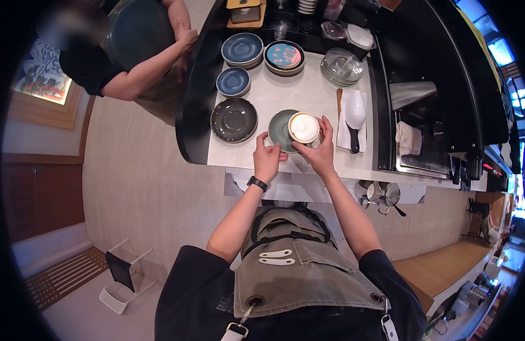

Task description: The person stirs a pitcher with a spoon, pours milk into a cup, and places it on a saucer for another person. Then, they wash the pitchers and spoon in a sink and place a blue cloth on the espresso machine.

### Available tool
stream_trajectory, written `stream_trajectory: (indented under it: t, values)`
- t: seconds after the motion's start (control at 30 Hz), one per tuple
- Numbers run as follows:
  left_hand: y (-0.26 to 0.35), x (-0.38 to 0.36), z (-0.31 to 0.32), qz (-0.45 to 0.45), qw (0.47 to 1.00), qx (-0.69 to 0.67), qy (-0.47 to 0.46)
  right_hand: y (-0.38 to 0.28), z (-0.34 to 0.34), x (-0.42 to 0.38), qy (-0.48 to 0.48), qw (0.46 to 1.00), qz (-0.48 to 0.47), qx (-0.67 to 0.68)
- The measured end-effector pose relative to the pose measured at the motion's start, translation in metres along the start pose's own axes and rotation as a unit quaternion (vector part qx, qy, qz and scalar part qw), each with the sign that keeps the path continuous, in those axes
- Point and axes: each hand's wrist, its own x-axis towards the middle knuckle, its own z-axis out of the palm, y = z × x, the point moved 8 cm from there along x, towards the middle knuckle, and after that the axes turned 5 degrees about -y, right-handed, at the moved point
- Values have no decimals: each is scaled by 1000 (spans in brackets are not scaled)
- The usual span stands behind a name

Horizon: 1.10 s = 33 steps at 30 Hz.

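Observation:
A cup of coffee topped with white foam (304,127) is in my right hand (318,150), whose fingers wrap around its side and lower rim. Under and to the left of the cup lies a green saucer (279,133), partly hidden by it. My left hand (268,159), with a black watch at the wrist, pinches the near-left rim of that saucer. A dark glossy plate (234,120) rests to the left of the saucer. To the right, a white scoop with a black handle (355,113) lies on a white cloth, beside a slim wooden stick (339,111).
Stacked blue plates (242,48), smaller blue saucers (233,83), a stack topped by a patterned plate (284,55) and clear glass plates (341,66) stand farther back. Metal pitchers (382,193) hang below the counter's front edge. A person (143,74) stands at the left end.

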Motion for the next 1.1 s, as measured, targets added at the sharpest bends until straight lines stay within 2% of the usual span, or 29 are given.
stream_trajectory:
  t: [0.3, 1.1]
  values:
    - [-6, -21, -2, -10, 999, -33, -4, -1, 20, -4, -37, 999, -17, 12]
    - [-20, -15, -6, 6, 996, -92, -17, 8, 30, -11, -50, 998, 27, 22]
